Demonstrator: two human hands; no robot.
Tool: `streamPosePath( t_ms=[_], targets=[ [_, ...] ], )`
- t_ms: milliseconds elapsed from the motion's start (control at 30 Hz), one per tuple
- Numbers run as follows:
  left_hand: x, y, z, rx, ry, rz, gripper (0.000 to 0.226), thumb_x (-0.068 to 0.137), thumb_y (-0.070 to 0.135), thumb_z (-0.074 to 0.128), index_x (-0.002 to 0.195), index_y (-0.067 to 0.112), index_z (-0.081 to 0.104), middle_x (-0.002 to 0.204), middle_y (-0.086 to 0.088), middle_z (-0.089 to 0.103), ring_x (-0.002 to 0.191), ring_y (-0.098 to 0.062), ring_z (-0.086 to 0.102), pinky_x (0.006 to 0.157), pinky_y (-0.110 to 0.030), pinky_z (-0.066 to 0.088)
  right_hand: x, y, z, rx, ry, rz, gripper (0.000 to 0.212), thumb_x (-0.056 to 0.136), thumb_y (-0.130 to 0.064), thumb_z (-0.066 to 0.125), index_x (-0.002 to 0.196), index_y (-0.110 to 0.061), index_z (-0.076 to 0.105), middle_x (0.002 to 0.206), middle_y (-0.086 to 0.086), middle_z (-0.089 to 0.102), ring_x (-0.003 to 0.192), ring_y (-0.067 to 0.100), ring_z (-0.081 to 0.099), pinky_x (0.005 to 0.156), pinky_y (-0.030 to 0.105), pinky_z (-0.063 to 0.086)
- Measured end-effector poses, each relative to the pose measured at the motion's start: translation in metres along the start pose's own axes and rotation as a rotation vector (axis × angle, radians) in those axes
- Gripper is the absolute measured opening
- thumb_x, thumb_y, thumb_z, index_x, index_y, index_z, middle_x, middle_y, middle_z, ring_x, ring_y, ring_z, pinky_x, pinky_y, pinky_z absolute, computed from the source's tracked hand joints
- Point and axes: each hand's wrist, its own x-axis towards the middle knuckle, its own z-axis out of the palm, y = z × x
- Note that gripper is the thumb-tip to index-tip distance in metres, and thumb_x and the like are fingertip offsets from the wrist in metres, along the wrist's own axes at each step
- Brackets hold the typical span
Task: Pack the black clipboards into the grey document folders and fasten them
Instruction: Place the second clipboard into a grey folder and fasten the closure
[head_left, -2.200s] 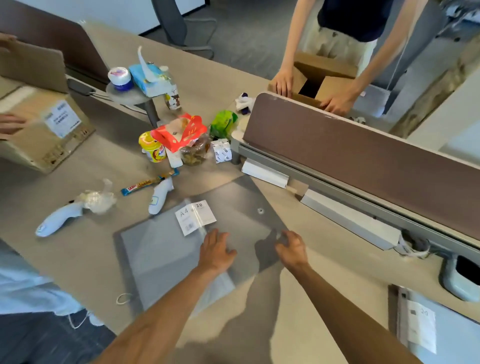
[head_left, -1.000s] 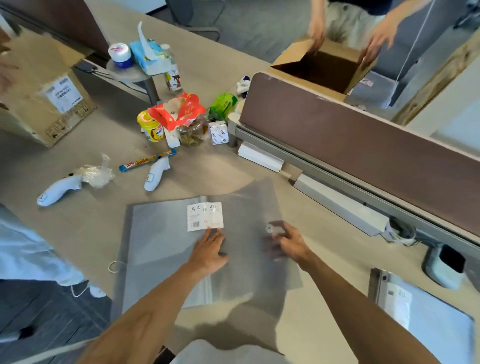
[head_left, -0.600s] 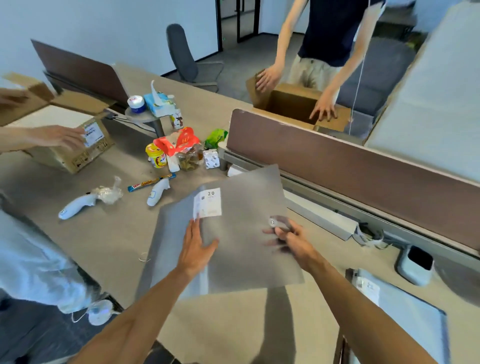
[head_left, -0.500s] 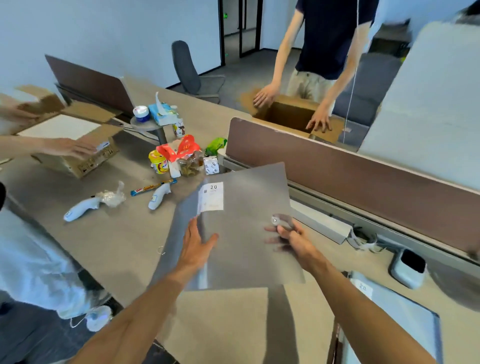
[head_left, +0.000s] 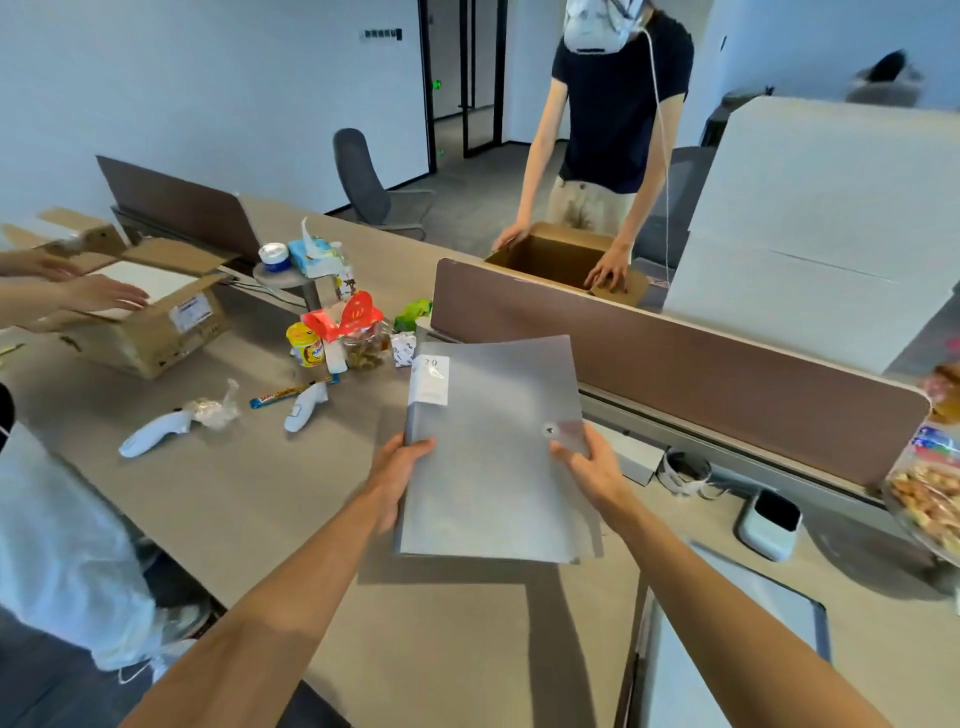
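I hold a grey document folder (head_left: 493, 452) up off the desk, tilted toward me, flap folded shut with its round snap showing near the right edge. A white label sits at its top left. My left hand (head_left: 397, 475) grips the folder's left edge, thumb on the front. My right hand (head_left: 587, 465) grips the right edge by the snap tab. Another grey folder with a dark clipboard edge (head_left: 727, 649) lies on the desk at the lower right. Whether a clipboard is inside the held folder cannot be seen.
A brown desk divider (head_left: 701, 374) runs behind the folder. Snacks, jars and two white handheld devices (head_left: 156, 434) lie at the left. People handle cardboard boxes at far left (head_left: 150, 327) and beyond the divider (head_left: 561, 260). A small white unit (head_left: 769, 525) sits at right.
The folder has gone from lying flat on the desk to held up in both hands. My left hand shifted from pressing its face to gripping its left edge. My view rose.
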Motion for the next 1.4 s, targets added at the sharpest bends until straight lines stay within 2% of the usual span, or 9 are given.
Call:
streamPosePath(
  t_ms=[100,333,500,667,833,967,1133,1267,1400],
  targets=[
    [0.002,-0.012,-0.005,-0.031,-0.021,-0.049,0.028,0.086,0.014,0.064,0.113,0.008,0.063,0.1,-0.016,0.072,0.083,-0.031,0.069,0.072,-0.039,0.057,-0.004,0.02,0.0,0.004,-0.082,0.059,0.039,0.093,-0.027,0.059,0.129,-0.015,0.05,0.12,-0.002,0.061,0.106,0.012,0.059,0.09,0.026,0.048],
    [0.029,-0.035,-0.043,-0.011,-0.012,-0.131,0.029,0.085,0.009,0.062,0.114,0.006,0.062,0.101,-0.019,0.071,0.083,-0.033,0.068,0.082,-0.046,0.055,0.007,0.048,0.028,0.013,-0.195,0.295,0.029,0.09,-0.031,0.062,0.118,-0.02,0.062,0.112,0.002,0.068,0.101,0.02,0.065,0.087,0.038,0.055],
    [0.063,-0.046,-0.074,0.039,-0.008,-0.191,0.024,0.089,0.004,0.058,0.112,0.009,0.063,0.1,-0.015,0.071,0.078,-0.027,0.069,0.069,-0.034,0.057,0.033,0.059,0.06,-0.14,-0.257,0.522,0.023,0.088,-0.029,0.062,0.111,-0.026,0.062,0.093,0.001,0.065,0.073,0.016,0.058,0.059,0.024,0.044],
    [0.102,-0.058,-0.098,0.262,0.053,-0.163,0.023,0.09,-0.001,0.058,0.111,0.011,0.058,0.085,-0.005,0.065,0.066,-0.014,0.058,0.047,-0.013,0.048,0.066,0.082,0.089,-0.451,-0.469,0.655,0.005,0.084,-0.011,0.061,0.089,-0.012,0.063,0.073,0.008,0.058,0.052,0.013,0.044,0.044,0.02,0.027],
    [0.151,-0.08,-0.127,0.567,0.093,-0.17,0.04,0.08,0.011,0.07,0.115,0.001,0.057,0.111,-0.022,0.067,0.09,-0.031,0.066,0.076,-0.037,0.051,0.096,0.103,0.113,-0.67,-0.535,0.675,0.017,0.076,0.0,0.063,0.067,-0.014,0.065,0.058,0.01,0.06,0.041,0.011,0.045,0.039,0.02,0.036],
    [0.169,-0.088,-0.131,1.066,0.132,0.012,0.049,0.076,0.007,0.068,0.122,0.003,0.055,0.127,-0.02,0.053,0.124,-0.039,0.044,0.102,-0.045,0.035,0.115,0.102,0.128,-0.653,-0.424,0.634,0.02,0.079,-0.004,0.058,0.069,-0.022,0.06,0.057,0.0,0.059,0.044,0.009,0.053,0.04,0.017,0.041],
    [0.183,-0.101,-0.114,1.362,-0.161,0.283,0.054,0.072,0.009,0.062,0.126,0.009,0.058,0.142,-0.018,0.049,0.134,-0.036,0.043,0.111,-0.048,0.032,0.124,0.093,0.139,-0.412,-0.323,0.656,0.021,0.08,0.007,0.053,0.083,-0.013,0.06,0.069,0.006,0.061,0.052,0.017,0.056,0.049,0.023,0.048],
    [0.181,-0.101,-0.088,1.547,-0.455,0.268,0.056,0.088,0.024,0.055,0.142,0.022,0.042,0.16,-0.005,0.022,0.149,-0.022,0.018,0.115,-0.057,0.016,0.124,0.085,0.147,-0.258,-0.239,0.592,0.038,0.076,0.021,0.04,0.099,0.002,0.063,0.073,0.009,0.062,0.05,0.014,0.058,0.047,0.019,0.049],
    [0.182,-0.109,-0.079,1.637,-0.556,0.256,0.067,0.089,0.038,0.055,0.149,0.027,0.026,0.164,0.001,0.006,0.151,-0.02,0.004,0.115,-0.062,0.008,0.122,0.077,0.157,-0.192,-0.233,0.545,0.042,0.074,0.024,0.036,0.1,0.003,0.062,0.073,0.009,0.062,0.044,0.013,0.057,0.048,0.019,0.05]
  ],
)
